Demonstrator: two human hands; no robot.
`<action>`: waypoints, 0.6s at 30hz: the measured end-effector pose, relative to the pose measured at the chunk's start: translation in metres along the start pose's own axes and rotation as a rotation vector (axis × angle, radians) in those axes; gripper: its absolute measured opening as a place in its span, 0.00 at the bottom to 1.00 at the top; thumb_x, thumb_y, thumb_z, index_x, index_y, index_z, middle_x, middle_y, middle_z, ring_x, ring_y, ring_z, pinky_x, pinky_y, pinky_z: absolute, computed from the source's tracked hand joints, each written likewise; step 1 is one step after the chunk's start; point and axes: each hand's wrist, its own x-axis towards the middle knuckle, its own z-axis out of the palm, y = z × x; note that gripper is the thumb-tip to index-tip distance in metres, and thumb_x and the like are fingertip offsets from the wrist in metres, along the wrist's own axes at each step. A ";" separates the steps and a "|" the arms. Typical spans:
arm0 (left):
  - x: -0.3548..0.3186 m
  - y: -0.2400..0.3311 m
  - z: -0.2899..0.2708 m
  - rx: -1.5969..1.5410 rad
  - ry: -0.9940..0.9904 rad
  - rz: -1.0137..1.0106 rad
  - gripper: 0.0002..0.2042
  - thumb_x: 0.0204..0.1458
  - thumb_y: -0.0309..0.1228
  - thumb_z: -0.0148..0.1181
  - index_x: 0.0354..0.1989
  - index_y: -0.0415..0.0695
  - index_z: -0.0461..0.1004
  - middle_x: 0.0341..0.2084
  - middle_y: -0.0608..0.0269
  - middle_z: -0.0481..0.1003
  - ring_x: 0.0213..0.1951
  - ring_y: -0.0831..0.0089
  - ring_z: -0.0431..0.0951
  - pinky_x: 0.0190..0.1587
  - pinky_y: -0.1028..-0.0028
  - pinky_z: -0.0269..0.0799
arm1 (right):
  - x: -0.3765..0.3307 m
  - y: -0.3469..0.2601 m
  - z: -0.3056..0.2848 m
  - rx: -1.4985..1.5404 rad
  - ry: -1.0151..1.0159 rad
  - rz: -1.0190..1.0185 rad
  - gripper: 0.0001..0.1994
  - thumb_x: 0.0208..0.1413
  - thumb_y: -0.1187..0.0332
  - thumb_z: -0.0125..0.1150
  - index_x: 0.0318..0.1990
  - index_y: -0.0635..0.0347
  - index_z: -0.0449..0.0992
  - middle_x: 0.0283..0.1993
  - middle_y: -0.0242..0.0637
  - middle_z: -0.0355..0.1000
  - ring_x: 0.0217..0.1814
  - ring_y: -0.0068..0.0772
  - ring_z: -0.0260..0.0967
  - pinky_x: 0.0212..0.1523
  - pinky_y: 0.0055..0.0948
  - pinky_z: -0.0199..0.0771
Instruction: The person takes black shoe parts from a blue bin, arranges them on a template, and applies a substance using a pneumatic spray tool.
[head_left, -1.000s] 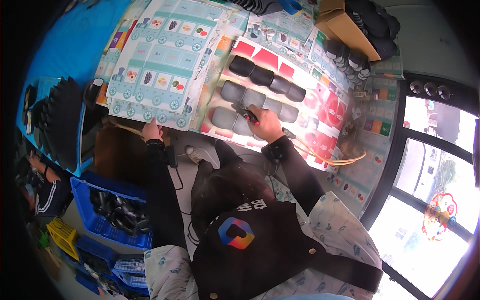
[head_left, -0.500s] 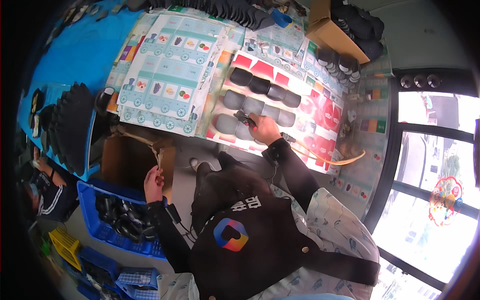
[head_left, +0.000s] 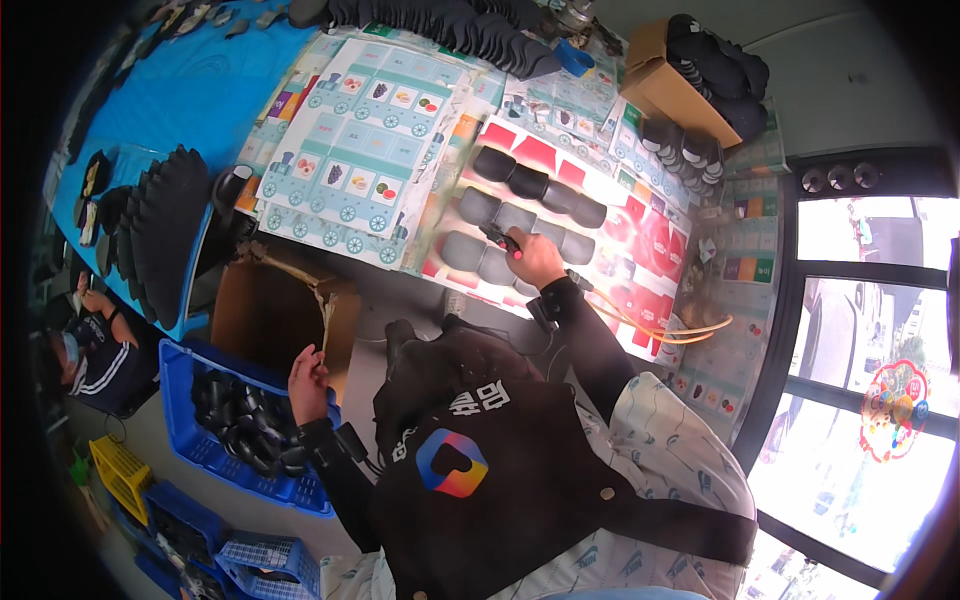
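My right hand is closed round a small black-and-red spray gun, its tip pointing left over the pads. Beneath it, dark curved pads lie in three rows on a red-and-white printed sheet. The far row is black, while the nearer rows look greyer. My hand covers part of the nearest row. Away from the table, my left hand hangs above a blue crate with its fingers loosely bent and nothing visible in them.
A yellow hose loops at the sheet's right side. Stacked printed sheets lie left of the pads. The blue crate holds black pieces, beside an open cardboard box. Another person is at the far left.
The whole view has shifted slightly. Against the pads, my right hand and the spray gun have moved a little toward the far rows. My left hand's fingers have loosened slightly.
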 end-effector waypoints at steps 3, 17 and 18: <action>-0.001 -0.001 0.000 -0.006 -0.002 -0.005 0.17 0.65 0.33 0.55 0.59 0.42 0.73 0.42 0.66 0.80 0.31 0.83 0.71 0.32 0.81 0.63 | 0.001 -0.006 -0.001 0.021 0.014 0.004 0.11 0.50 0.66 0.57 0.42 0.53 0.76 0.31 0.53 0.77 0.37 0.62 0.76 0.40 0.57 0.74; -0.004 -0.001 0.012 -0.022 -0.038 0.007 0.16 0.64 0.32 0.56 0.57 0.40 0.74 0.41 0.65 0.80 0.29 0.84 0.70 0.30 0.82 0.62 | 0.000 -0.004 -0.005 0.066 -0.011 -0.002 0.10 0.50 0.67 0.57 0.40 0.52 0.76 0.32 0.53 0.77 0.39 0.64 0.74 0.40 0.57 0.73; -0.005 0.000 0.015 -0.032 -0.027 0.005 0.15 0.64 0.31 0.56 0.55 0.40 0.76 0.40 0.63 0.80 0.28 0.83 0.69 0.29 0.82 0.62 | 0.000 -0.003 -0.005 0.030 -0.052 -0.003 0.10 0.50 0.67 0.57 0.41 0.52 0.76 0.32 0.53 0.77 0.39 0.64 0.75 0.40 0.57 0.73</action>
